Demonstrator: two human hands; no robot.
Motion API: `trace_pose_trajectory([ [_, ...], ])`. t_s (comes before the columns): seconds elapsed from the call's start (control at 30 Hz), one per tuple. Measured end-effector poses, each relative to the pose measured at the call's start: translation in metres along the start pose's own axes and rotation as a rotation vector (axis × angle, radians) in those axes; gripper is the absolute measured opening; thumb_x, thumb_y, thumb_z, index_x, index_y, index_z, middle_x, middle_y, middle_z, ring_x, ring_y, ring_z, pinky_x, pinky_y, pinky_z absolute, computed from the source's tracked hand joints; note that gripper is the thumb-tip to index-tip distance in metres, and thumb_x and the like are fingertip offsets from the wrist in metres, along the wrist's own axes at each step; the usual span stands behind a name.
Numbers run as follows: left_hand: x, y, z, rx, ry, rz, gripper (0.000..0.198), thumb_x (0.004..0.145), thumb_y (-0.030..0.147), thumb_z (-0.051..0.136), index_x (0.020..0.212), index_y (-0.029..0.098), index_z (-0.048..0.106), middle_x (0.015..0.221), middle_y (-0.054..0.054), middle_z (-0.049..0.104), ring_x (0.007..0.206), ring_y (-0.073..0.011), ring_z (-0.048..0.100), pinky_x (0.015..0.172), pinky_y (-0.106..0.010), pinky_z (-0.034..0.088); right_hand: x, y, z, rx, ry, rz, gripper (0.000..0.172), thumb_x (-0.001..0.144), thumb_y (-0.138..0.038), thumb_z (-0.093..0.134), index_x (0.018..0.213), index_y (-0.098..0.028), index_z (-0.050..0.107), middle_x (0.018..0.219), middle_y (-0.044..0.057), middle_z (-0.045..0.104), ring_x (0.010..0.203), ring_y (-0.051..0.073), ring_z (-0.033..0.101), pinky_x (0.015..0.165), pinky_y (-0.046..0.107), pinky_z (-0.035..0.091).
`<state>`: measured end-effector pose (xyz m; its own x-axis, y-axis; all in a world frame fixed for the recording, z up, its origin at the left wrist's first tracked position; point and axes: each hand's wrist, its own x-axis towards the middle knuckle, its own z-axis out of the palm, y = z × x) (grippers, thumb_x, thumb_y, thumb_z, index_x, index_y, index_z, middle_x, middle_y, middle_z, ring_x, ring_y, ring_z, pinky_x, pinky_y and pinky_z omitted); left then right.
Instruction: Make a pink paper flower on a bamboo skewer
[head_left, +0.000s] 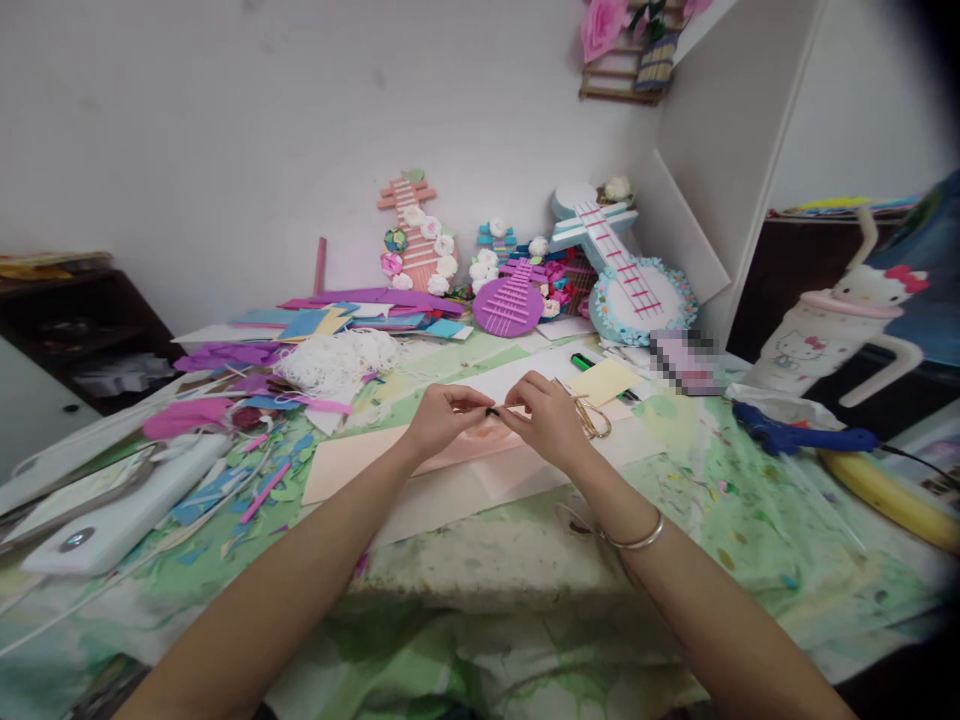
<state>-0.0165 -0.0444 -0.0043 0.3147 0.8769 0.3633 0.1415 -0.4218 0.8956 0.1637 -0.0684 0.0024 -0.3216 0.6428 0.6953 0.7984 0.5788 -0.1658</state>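
Note:
My left hand (446,415) and my right hand (549,418) meet in front of me, thumbs and fingers pinched close together. Between their tips shows a small dark piece (491,411), too small to name. Pale peach sheets (349,465) lie under both hands, with a peach shape partly hidden by the fingers. Gold-handled scissors (598,420) rest just right of my right hand, their blades partly covered by it. Beyond them are a pale yellow sheet (604,382) and a green marker (581,362).
Decorated lute-shaped crafts, one of them purple (508,303), lean at the wall. White string (341,362) and paper scraps lie left, near a white power strip-like device (131,510). At right are a blue glue gun (799,432), a banana (892,500) and a tumbler (817,340).

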Motion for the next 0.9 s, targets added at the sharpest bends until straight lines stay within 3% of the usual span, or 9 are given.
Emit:
trace_pose_trajectory([
  [0.37,0.0,0.001,0.003,0.072,0.05,0.023,0.023,0.065,0.031,0.07,0.078,0.012,0.07,0.078,-0.009,0.07,0.071,-0.0161,0.062,0.065,-0.026,0.049,0.001,0.006,-0.01,0.074,-0.14,0.078,0.018,0.082,-0.031,0.055,0.072,-0.017,0.06,0.078,0.005,0.057,0.069,0.014,0.053,0.065,0.026,0.036],
  [0.63,-0.002,0.002,0.002,0.184,0.104,0.133,0.018,0.066,0.03,0.071,0.077,0.016,0.071,0.08,-0.007,0.067,0.077,-0.0172,0.061,0.068,-0.027,0.048,0.001,0.005,-0.007,-0.011,-0.086,0.064,0.017,0.081,-0.03,0.058,0.071,-0.016,0.057,0.079,0.004,0.059,0.073,0.014,0.054,0.068,0.028,0.03],
  [0.9,-0.002,0.0,0.004,0.375,0.169,0.28,0.009,0.066,0.015,0.069,0.073,0.02,0.07,0.074,-0.003,0.065,0.08,-0.0163,0.058,0.072,-0.028,0.049,0.0,0.006,-0.005,-0.071,-0.05,-0.011,0.017,0.081,-0.031,0.06,0.074,-0.016,0.058,0.081,0.003,0.06,0.076,0.015,0.054,0.068,0.028,0.027],
])
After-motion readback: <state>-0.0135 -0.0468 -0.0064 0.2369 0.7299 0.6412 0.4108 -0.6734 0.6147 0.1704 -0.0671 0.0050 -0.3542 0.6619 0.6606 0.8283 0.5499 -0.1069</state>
